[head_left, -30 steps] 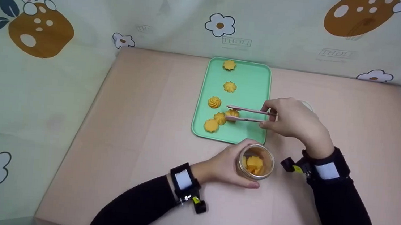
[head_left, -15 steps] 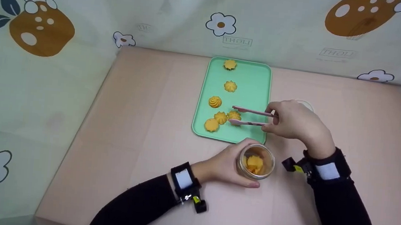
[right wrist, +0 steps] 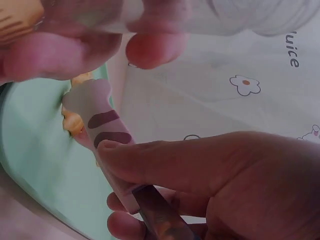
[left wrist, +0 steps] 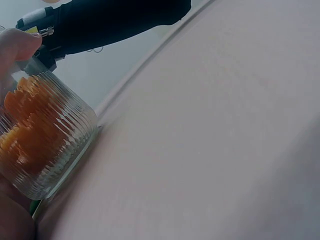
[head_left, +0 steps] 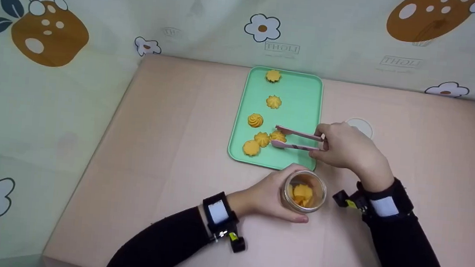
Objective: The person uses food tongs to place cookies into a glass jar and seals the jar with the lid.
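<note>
The right hand (head_left: 350, 147) reaches in from the near right, back of the hand up, with the forearm slanting forward and the wrist turned left across the tray's edge. Its thumb sits on the near side and its fingers on the far side, pinching a pair of pink tongs (head_left: 294, 146); seen from the right wrist, the thumb lies flat along one striped arm. The tongs point left, their two arms apart, and a ridged cookie (head_left: 278, 135) lies between the tips on the tray; whether both tips touch it I can't tell.

The left hand (head_left: 270, 196) comes from the near left, forearm angled inward, and holds a glass jar (head_left: 317, 186) just off the tray's near edge. The thumb wraps the near side and the fingers curve round the far side, leaving the mouth facing up. Several cookies (head_left: 302, 194) sit inside.

Round the tongs, the green tray (head_left: 303, 92) carries a star-shaped cookie (head_left: 262, 139) and a flat cookie (head_left: 251, 148) touching it, then a swirled cookie (head_left: 255, 120) and two more spaced out toward the far end. Just beyond the right hand, a pale disc (head_left: 360, 126) lies on the pinkish table (head_left: 167, 144), and past it hangs a printed cloth (head_left: 336, 39)
</note>
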A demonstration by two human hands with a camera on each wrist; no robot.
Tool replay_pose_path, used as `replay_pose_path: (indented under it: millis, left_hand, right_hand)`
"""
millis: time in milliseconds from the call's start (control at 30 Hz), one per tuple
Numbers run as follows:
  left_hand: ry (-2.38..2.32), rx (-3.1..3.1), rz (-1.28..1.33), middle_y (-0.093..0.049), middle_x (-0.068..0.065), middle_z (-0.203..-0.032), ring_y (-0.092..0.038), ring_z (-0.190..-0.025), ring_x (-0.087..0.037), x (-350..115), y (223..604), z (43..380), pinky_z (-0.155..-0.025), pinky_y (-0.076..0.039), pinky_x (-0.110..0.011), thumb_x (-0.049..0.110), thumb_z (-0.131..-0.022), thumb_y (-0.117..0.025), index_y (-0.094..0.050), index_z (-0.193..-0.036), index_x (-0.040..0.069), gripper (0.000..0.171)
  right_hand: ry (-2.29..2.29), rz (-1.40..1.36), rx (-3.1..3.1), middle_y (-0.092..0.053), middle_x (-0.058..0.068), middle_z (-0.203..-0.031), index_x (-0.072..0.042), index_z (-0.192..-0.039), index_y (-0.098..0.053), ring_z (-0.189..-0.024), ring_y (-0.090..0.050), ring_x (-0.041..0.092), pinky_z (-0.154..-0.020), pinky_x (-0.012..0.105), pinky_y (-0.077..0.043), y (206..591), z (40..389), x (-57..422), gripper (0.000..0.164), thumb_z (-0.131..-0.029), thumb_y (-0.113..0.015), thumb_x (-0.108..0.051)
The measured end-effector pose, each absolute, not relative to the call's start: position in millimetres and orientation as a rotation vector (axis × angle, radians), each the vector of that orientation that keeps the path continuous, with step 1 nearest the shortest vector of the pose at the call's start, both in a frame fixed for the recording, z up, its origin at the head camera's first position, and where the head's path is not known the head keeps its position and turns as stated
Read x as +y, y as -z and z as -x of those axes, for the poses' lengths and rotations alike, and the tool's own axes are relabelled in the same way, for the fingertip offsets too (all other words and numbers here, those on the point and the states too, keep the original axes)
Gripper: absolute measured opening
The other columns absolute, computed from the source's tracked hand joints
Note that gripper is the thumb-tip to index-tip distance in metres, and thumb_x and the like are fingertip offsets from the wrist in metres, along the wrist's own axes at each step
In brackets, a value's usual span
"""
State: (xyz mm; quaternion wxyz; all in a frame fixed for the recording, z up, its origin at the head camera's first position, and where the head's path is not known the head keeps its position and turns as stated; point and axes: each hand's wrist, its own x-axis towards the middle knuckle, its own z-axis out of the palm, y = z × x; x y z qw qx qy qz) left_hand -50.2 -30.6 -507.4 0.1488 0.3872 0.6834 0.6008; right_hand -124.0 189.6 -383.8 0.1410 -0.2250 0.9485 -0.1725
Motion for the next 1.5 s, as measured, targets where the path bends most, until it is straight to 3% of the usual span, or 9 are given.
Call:
replay_pose_path:
  millis: [600,900,1000,1267,1500]
  left_hand:
    - [-1.742,1.932,-1.108,-0.064,0.002,-0.145,-0.060,-0.133,-0.010,-30,507,51,-0.120,-0.047,-0.033,0.017,-0.077,-0.102,-0.045,-0.153,0.014,0.094]
    - [-1.768,1.897,-1.140,-0.064,-0.004,-0.146,-0.060,-0.135,-0.014,-30,507,50,-0.121,-0.046,-0.035,0.015,-0.076,-0.102,-0.044,-0.153,0.013,0.097]
    - [-1.766,1.903,-1.145,-0.064,-0.002,-0.146,-0.059,-0.135,-0.011,-30,507,51,-0.121,-0.046,-0.034,0.017,-0.078,-0.102,-0.044,-0.153,0.016,0.095]
    - [-1.725,1.969,-1.123,-0.065,0.003,-0.144,-0.060,-0.133,-0.010,-31,508,51,-0.119,-0.047,-0.033,0.018,-0.078,-0.101,-0.045,-0.152,0.013,0.092]
    - [-1.719,1.954,-1.129,-0.064,0.003,-0.146,-0.060,-0.134,-0.010,-31,507,51,-0.119,-0.047,-0.033,0.018,-0.079,-0.100,-0.044,-0.153,0.013,0.093]
  right_hand:
    - [0.613,0.521,2.774,-0.069,0.006,-0.082,-0.002,-0.110,-0.075,-0.072,-0.059,0.025,-0.062,0.039,-0.046,395,114,195,0.024,-0.094,-0.084,-0.017]
    - [0.701,0.551,2.807,-0.074,0.006,-0.086,-0.007,-0.102,-0.078,-0.074,-0.062,0.023,-0.063,0.037,-0.049,388,111,206,0.010,-0.096,-0.080,-0.014]
    - [0.693,0.549,2.806,-0.074,0.007,-0.087,-0.006,-0.103,-0.077,-0.075,-0.062,0.023,-0.064,0.037,-0.049,385,110,206,0.013,-0.094,-0.081,-0.013]
    - [0.648,0.550,2.794,-0.070,0.007,-0.086,0.003,-0.119,-0.072,-0.075,-0.062,0.024,-0.065,0.039,-0.050,392,108,194,0.039,-0.095,-0.086,-0.025]
    - [0.591,0.621,2.824,-0.067,0.012,-0.090,0.006,-0.124,-0.072,-0.076,-0.062,0.025,-0.065,0.041,-0.052,403,106,186,0.043,-0.100,-0.082,-0.029]
